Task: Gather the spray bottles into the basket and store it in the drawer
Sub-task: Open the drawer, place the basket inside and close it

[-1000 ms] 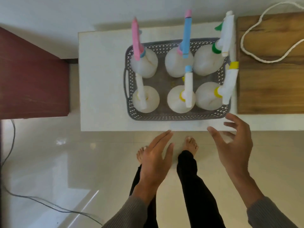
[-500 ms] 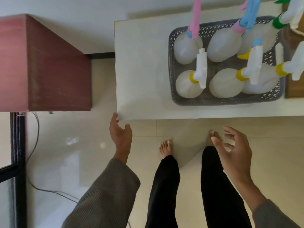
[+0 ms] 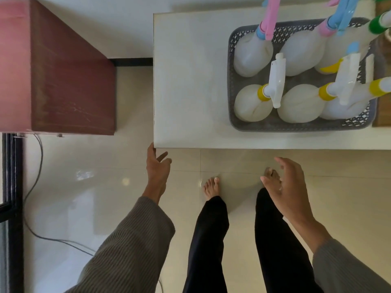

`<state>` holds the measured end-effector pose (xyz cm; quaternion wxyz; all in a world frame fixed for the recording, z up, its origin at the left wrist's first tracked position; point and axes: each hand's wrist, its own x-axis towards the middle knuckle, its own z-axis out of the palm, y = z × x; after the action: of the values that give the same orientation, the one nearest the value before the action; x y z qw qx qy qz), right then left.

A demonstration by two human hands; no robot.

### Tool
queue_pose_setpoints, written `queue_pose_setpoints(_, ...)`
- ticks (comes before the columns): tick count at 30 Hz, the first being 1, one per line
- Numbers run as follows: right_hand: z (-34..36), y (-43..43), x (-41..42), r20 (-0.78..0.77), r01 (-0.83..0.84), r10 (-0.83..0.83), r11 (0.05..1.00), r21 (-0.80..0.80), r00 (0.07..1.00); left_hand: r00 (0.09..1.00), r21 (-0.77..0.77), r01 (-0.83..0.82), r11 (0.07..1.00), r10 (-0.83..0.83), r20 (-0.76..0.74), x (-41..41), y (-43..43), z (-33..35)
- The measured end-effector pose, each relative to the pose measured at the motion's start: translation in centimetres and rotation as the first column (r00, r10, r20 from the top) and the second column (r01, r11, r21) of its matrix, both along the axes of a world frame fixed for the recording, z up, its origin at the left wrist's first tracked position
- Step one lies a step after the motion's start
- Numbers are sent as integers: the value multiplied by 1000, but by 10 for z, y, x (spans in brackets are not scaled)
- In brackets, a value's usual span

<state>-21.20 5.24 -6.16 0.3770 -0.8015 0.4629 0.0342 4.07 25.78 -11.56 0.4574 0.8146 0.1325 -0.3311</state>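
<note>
1. Your left hand (image 3: 157, 168) has its fingers spread and empty, the thumb tip at the near left corner of the white table (image 3: 190, 81); whether it touches the edge I cannot tell.
2. Your right hand (image 3: 285, 185) hangs open below the table's front edge, fingers loosely curled and apart, holding nothing.
3. The grey basket (image 3: 231, 85) sits on the table's right side, well apart from both hands, with six spray bottles (image 3: 252, 104) standing inside; gathering looks done.
4. No drawer front shows here; if it sits under the tabletop, you are probably reaching for it.
5. Risk: the tall trigger heads lean outward. Lift the basket unevenly or one-handed and the bottles may tip out.
6. Risk: those tall nozzles could catch on a low drawer opening.
7. The red cabinet (image 3: 63, 81) stands close on the left and a cable (image 3: 33, 208) lies on the floor; mind your feet.
</note>
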Motion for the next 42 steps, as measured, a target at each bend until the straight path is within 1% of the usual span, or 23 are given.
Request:
queue_pose_setpoints(4, -6, -4, 5, -79, -63, 61, 998, -28, 995, 1000, 5, 18, 1000, -18, 9, -1, 2, 2)
queue_pose_setpoints(7, -11, -5, 6, -117, -93, 87, 995, -45, 989, 998, 21, 63, 998, -63, 22, 0, 6, 2)
queue_pose_setpoints(18, -25, -4, 3, -175, -125, 113, 991, -56, 978, 984, 49, 164, 985, -167, 65, 1, 20, -2)
queue_pose_setpoints(21, -27, -6, 4, -205, -144, 124, 986, -85, 971, 987, 58, 145, 988, -149, 66, -6, 25, -4)
queue_pose_setpoints(26, -31, -6, -2, -269, -203, 149, 962, -182, 951, 995, 56, 88, 995, -91, 50, -27, 29, -5)
queue_pose_setpoints(28, -35, -3, -7, -310, -248, 188, 954, -167, 932, 993, 103, 108, 989, -113, 42, -39, 27, -5)
queue_pose_setpoints(29, -37, 0, -10, -333, -273, 213, 951, -145, 919, 983, 159, 160, 974, -171, 63, -46, 26, -5)
queue_pose_setpoints(30, -38, 3, -13, -359, -299, 239, 946, -122, 902, 959, 243, 236, 941, -266, 97, -52, 26, -5)
queue_pose_setpoints(32, -40, 10, -22, -409, -350, 284, 932, -94, 867, 856, 438, 386, 812, -492, 158, -63, 27, -4)
queue_pose_setpoints(34, -40, 15, -30, -442, -379, 307, 922, -83, 843, 693, 569, 513, 642, -702, 167, -75, 28, -3)
queue_pose_setpoints(36, -39, 19, -37, -469, -394, 318, 917, -71, 824, 492, 630, 622, 465, -858, 148, -88, 25, -3)
queue_pose_setpoints(38, -38, 23, -42, -495, -407, 327, 912, -59, 805, 324, 654, 687, 316, -939, 114, -103, 21, -4)
queue_pose_setpoints(39, -38, 25, -45, -508, -413, 330, 909, -56, 796, 267, 662, 701, 265, -958, 101, -112, 18, -5)
queue_pose_setpoints(40, -37, 27, -48, -520, -417, 331, 907, -55, 787, 226, 666, 711, 228, -970, 90, -121, 15, -5)
queue_pose_setpoints(41, -36, 29, -52, -529, -422, 332, 905, -54, 781, 204, 662, 720, 209, -975, 85, -130, 13, -5)
queue_pose_setpoints(42, -36, 31, -55, -533, -424, 332, 904, -55, 778, 200, 647, 733, 210, -976, 91, -140, 10, -5)
